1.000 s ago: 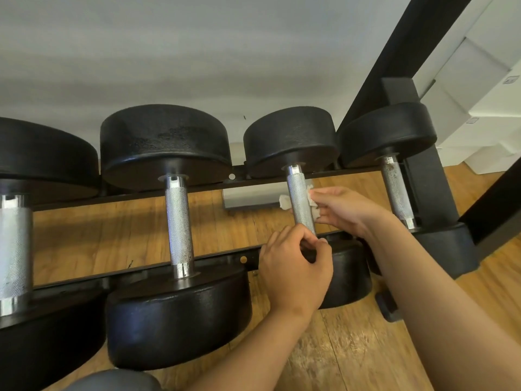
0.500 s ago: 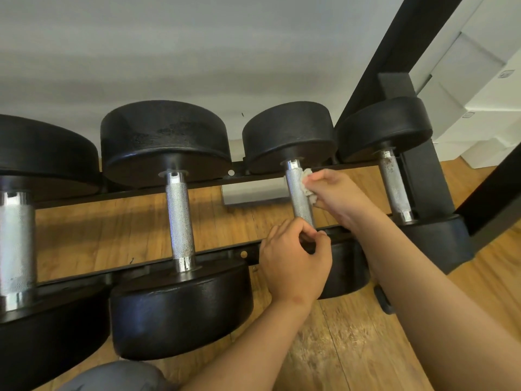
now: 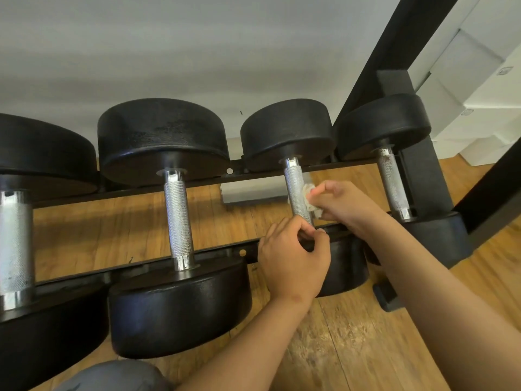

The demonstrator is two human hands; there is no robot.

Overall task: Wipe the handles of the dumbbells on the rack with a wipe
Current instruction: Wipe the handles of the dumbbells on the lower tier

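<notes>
— Dumbbells point(image 3: 163, 136) on the rack point(image 3: 222, 253): how are they lying?
— 4 are showing, side by side across its 2 black rails; their steel handles are pointing toward the person.
— Where is the wipe point(image 3: 308, 193) sitting?
— It is pressing against the right side of the 3rd handle point(image 3: 296, 190), counting from the left, about halfway along; it is bunched and white.
— What are the hands doing?
— The right hand point(image 3: 349, 204) is pinching the wipe, fingers curled around it; the left hand point(image 3: 293, 261) is gripping the near end of that same handle, fingers and thumb closing round the steel.
— And underneath?
— Wooden floor point(image 3: 352, 348) is showing between the rails; a grey wall point(image 3: 169, 52) is standing behind.
</notes>
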